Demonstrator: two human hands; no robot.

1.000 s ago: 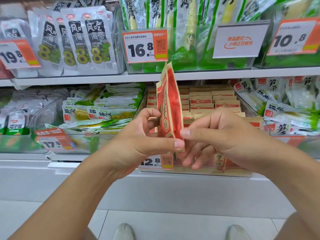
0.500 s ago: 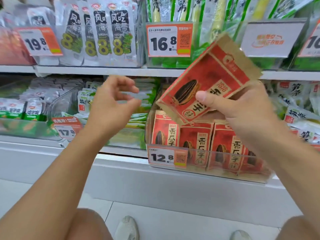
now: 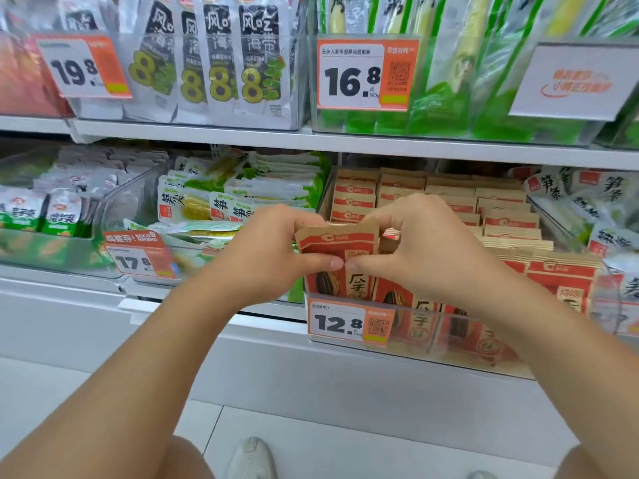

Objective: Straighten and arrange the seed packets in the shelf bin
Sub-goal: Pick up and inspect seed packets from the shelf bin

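Observation:
A red and tan seed packet [image 3: 340,242] stands upright at the front left of the clear shelf bin [image 3: 449,344]. My left hand [image 3: 273,257] pinches its left side, thumb on the front face. My right hand [image 3: 415,250] pinches its right side, thumb tip meeting the left thumb. More seed packets [image 3: 560,281] of the same kind stand in rows behind and to the right. A 12.8 price tag [image 3: 349,321] is fixed to the bin's front wall.
A bin of green and white snack packs [image 3: 242,188] sits left of the seed bin, with a 17.8 tag [image 3: 138,255]. More packs [image 3: 608,209] lie to the right. The upper shelf [image 3: 311,141] overhangs closely. My shoes [image 3: 252,458] stand on the tiled floor below.
My right hand has brought the raised packet down into the front of the bin. My left hand, empty and open before, has come across and now pinches the packet too.

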